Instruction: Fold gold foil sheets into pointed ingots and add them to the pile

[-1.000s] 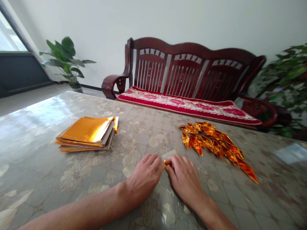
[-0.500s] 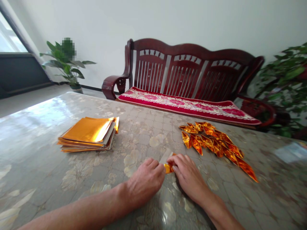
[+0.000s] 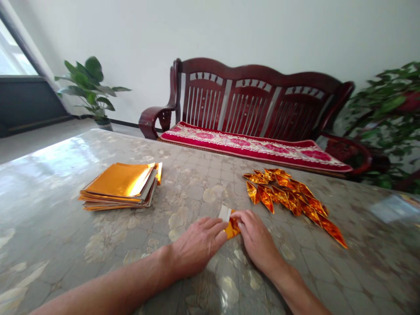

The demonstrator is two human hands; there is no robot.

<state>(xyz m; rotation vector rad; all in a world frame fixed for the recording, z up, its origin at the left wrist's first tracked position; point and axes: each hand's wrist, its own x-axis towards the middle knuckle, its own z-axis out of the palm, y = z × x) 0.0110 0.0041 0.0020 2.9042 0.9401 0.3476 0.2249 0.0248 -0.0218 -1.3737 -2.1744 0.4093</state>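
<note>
Between my two hands, on the table, lies a partly folded sheet of gold foil paper (image 3: 232,230), its pale backing showing at the far end. My left hand (image 3: 201,244) holds the sheet's left side, fingers close together over it. On the opposite side, my right hand (image 3: 255,236) pinches the foil edge with bent fingers; the thumb is partly hidden. To the left sits a stack of flat gold foil paper (image 3: 120,180). Several folded, pointed gold foil pieces (image 3: 297,197) lie clustered beyond my right hand.
The table (image 3: 183,175) has a glossy floral, tile-patterned cover. Behind it stands a dark red wooden bench (image 3: 246,74) with a red and white floral cushion (image 3: 241,142). A clear plastic packet (image 3: 395,208) lies at the right. Potted plants (image 3: 92,83) flank the bench.
My left fingers have straightened from a curled grip and lie flatter on the foil. More of the gold face shows between my hands. The view has tilted up slightly.
</note>
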